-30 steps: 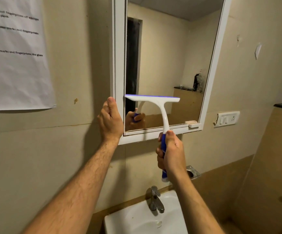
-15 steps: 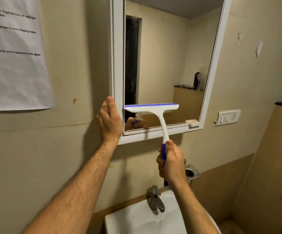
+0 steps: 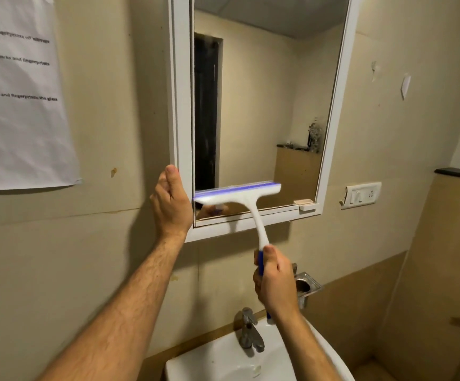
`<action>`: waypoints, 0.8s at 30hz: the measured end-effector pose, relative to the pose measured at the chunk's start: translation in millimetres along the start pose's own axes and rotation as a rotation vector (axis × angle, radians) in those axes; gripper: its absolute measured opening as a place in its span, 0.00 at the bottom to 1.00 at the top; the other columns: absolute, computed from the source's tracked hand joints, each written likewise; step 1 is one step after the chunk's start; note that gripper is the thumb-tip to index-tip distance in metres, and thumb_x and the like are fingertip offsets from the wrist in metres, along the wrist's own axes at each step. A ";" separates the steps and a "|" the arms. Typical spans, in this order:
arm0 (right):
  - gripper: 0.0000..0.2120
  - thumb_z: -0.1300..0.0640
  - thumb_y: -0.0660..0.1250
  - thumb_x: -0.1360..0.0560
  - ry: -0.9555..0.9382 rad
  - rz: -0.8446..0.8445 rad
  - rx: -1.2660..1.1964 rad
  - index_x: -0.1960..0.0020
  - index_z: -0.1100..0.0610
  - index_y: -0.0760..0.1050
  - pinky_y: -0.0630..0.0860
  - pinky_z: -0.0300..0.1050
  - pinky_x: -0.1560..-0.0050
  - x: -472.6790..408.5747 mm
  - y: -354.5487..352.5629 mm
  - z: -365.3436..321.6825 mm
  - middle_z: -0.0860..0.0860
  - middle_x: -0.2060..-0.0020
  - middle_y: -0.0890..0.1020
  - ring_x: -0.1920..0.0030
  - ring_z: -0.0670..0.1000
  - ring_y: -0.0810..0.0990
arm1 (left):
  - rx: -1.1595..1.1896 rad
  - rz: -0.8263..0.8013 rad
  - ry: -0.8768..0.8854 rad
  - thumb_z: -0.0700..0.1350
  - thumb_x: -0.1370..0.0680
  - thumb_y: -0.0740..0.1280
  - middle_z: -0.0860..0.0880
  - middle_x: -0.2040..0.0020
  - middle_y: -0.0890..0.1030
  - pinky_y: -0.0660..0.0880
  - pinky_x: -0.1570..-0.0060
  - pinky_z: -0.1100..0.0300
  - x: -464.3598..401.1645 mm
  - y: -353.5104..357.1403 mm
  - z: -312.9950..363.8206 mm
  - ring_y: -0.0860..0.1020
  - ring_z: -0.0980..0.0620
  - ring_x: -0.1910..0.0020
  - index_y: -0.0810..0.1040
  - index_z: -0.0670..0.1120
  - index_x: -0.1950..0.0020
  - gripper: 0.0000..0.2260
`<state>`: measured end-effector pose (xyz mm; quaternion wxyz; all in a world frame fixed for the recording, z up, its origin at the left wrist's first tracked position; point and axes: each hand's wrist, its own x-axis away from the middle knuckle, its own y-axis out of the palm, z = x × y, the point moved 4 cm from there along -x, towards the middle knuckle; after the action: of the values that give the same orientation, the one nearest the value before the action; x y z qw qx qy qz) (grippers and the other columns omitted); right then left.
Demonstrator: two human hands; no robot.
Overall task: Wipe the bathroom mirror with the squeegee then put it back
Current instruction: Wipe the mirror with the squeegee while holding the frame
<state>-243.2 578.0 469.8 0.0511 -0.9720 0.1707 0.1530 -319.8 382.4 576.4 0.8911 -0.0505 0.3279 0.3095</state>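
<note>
Right hand (image 3: 274, 276) grips the squeegee (image 3: 240, 194) handle; left hand (image 3: 171, 200) clasps the mirror frame (image 3: 180, 105).
Blade sits low on the glass; I judge this stroke nearly done, so next I lift and reset higher.

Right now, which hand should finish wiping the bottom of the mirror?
Probably the right hand: it already grips the squeegee handle. The left hand is busy on the mirror frame.

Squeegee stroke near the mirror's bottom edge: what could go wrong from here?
The squeegee blade is close to the mirror frame's lower lip and may bump it or the small clip. The right hand grips only the handle's end, so the blade could tilt and streak.
</note>
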 end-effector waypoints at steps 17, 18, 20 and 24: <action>0.23 0.45 0.51 0.19 0.002 -0.004 0.030 0.58 0.62 0.73 0.62 0.45 0.72 6.2 -8.6 32.5 0.51 0.73 0.68 0.73 0.48 0.64 | 0.017 -0.002 0.018 0.62 0.21 0.46 0.38 0.49 0.81 0.73 0.48 0.49 -3.5 0.6 -1.3 0.77 0.40 0.47 0.77 0.37 0.46 0.32; 0.24 0.44 0.51 0.19 0.000 0.003 0.041 0.58 0.62 0.73 0.62 0.46 0.71 7.4 -11.1 34.4 0.51 0.73 0.68 0.72 0.49 0.65 | 0.014 0.002 0.016 0.61 0.21 0.46 0.38 0.48 0.81 0.72 0.48 0.49 -3.4 0.1 -1.5 0.77 0.40 0.47 0.77 0.37 0.46 0.32; 0.23 0.44 0.51 0.19 -0.015 0.017 0.035 0.57 0.61 0.73 0.63 0.45 0.71 3.4 -13.4 24.8 0.51 0.72 0.68 0.72 0.49 0.65 | 0.017 0.008 0.012 0.64 0.22 0.45 0.38 0.48 0.81 0.73 0.46 0.48 -2.6 -0.6 -1.5 0.77 0.40 0.47 0.76 0.36 0.45 0.34; 0.21 0.44 0.51 0.19 -0.073 -0.001 0.023 0.56 0.58 0.72 0.65 0.42 0.73 -14.0 -6.0 -10.7 0.52 0.71 0.70 0.73 0.47 0.66 | 0.015 -0.008 0.004 0.64 0.21 0.44 0.38 0.48 0.80 0.74 0.46 0.47 -0.6 -0.3 3.0 0.77 0.41 0.47 0.76 0.38 0.44 0.34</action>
<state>-250.6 586.4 484.6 0.0687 -0.9652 0.1700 0.1865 -318.2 382.8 579.1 0.8921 -0.0459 0.3318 0.3032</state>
